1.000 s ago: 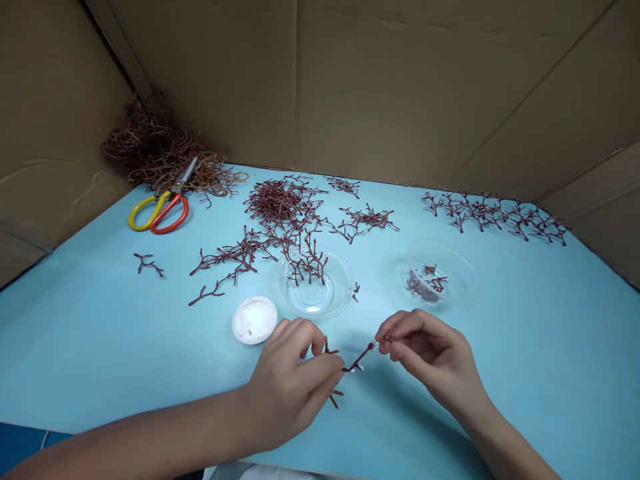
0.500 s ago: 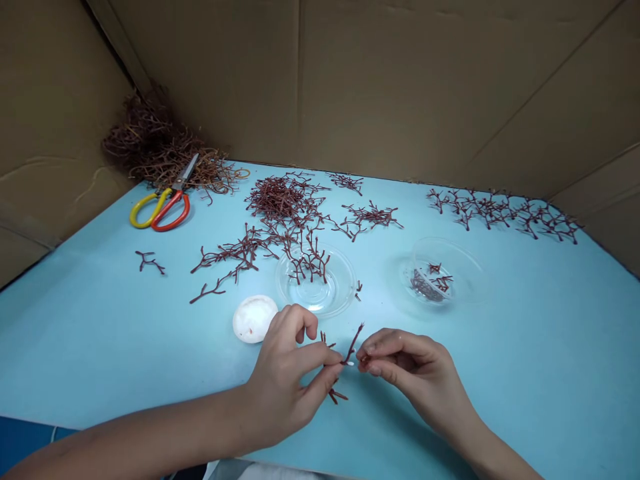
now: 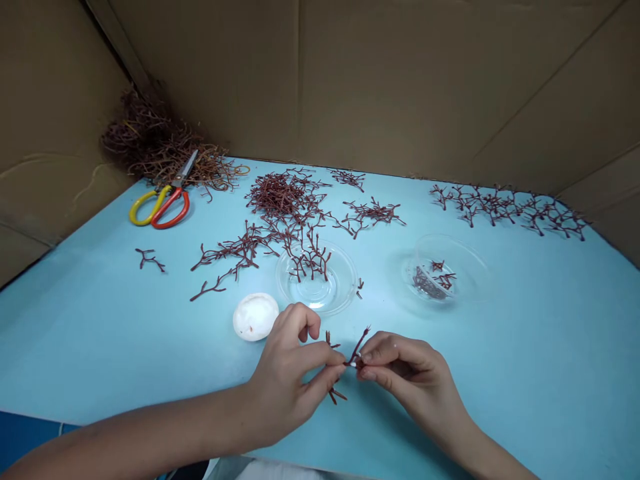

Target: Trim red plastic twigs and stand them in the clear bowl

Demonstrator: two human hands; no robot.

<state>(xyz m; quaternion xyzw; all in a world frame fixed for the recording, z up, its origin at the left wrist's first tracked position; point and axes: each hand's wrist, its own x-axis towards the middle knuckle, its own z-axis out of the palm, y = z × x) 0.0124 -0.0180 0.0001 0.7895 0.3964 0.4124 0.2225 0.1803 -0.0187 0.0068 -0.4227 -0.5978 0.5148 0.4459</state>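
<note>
Cardboard wall [image 3: 400,87] behind a blue tabletop [image 3: 85,327]; left hand [image 3: 287,373] and right hand [image 3: 410,367] pinch one dark-red twig [image 3: 358,348] below a clear glass dish [image 3: 316,297].

Head view: both hands are together, fingers clamped on the twig's lower end, a white tip [image 3: 353,365] showing between them. Relative to the dish: a twig heap [image 3: 285,197] lies just behind it, red-and-yellow scissors [image 3: 163,203] well left, a white round disc [image 3: 255,317] near left, and a second clear dish [image 3: 445,267] holding twig pieces to the right.

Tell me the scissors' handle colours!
One red, one yellow on the scissors, clearest in the head view.
</note>
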